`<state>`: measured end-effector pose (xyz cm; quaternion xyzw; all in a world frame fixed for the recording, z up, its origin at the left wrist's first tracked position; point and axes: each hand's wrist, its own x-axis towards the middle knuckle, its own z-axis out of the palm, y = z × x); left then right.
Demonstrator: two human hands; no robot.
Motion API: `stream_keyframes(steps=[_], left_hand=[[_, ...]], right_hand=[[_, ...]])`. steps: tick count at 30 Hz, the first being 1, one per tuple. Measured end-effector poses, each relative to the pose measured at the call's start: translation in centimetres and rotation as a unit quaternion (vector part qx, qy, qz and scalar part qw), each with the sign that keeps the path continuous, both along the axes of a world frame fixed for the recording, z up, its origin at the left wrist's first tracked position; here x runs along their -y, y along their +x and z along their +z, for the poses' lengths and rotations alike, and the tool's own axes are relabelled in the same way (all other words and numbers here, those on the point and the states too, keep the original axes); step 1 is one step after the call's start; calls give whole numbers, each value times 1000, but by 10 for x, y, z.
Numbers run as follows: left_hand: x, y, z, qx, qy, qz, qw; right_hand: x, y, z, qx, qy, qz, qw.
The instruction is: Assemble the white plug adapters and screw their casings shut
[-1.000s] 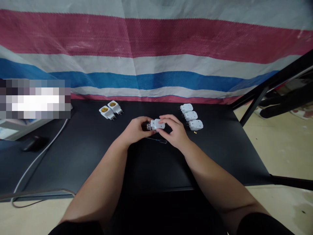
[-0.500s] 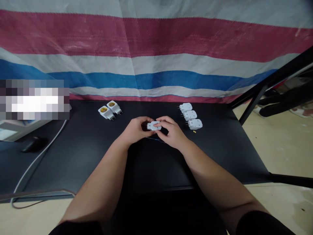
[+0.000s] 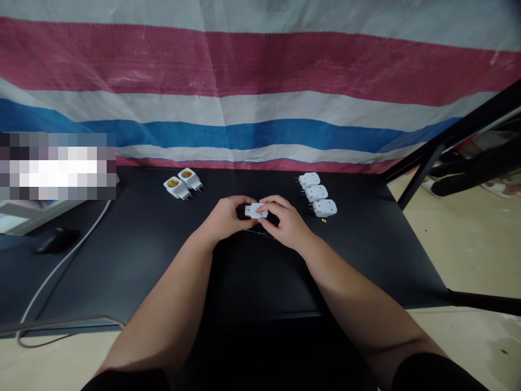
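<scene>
Between my two hands is a white plug-in lamp socket [image 3: 253, 210], its flat side with small holes facing up. My left hand [image 3: 228, 218] grips its narrower plug end, fingers behind and thumb in front. From the other side my right hand [image 3: 285, 217] is closed on the wider end, with a fingertip on the upper face. A thin dark tool, perhaps a screwdriver [image 3: 262, 233], lies on the table just below the hands, partly hidden by them.
Two white lamp sockets [image 3: 178, 187] with brass-coloured openings stand at the back left of the black table [image 3: 134, 244]. Three more [image 3: 324, 207] lie back right, beside tiny brass pieces [image 3: 324, 220]. A mouse [image 3: 57, 240] and grey cable [image 3: 65, 266] are at left. Striped sheeting [image 3: 260, 133] hangs behind.
Almost nothing differs. Both hands keep their hold on the lamp socket in the same place, and the whole view has shifted very slightly.
</scene>
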<state>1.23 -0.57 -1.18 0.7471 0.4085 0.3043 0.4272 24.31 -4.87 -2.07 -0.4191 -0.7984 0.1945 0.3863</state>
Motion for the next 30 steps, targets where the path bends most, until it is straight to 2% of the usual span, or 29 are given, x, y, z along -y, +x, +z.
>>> stream_keyframes(steps=[9,15,20,24,27,30], left_hand=[[0,-1,0,18,-6,-4,1000],[-2,-1,-4,19,-24,-8,1000],[-3,-4,-5,64,-46,-31,996],[-4,-5,1,115,-68,-27,991],[-3,-4,9,221,-112,48,968],[-3,-3,16,355,-203,112,906]], right_hand=[[-2,-3,1,-56,-34,1,998],[-7,-1,-5,-76,-55,11,996],[-9,1,-12,-73,-66,15,995],[-5,2,-8,-63,-66,11,996],[1,5,4,-47,-73,7,996],[7,7,17,97,-109,48,988]])
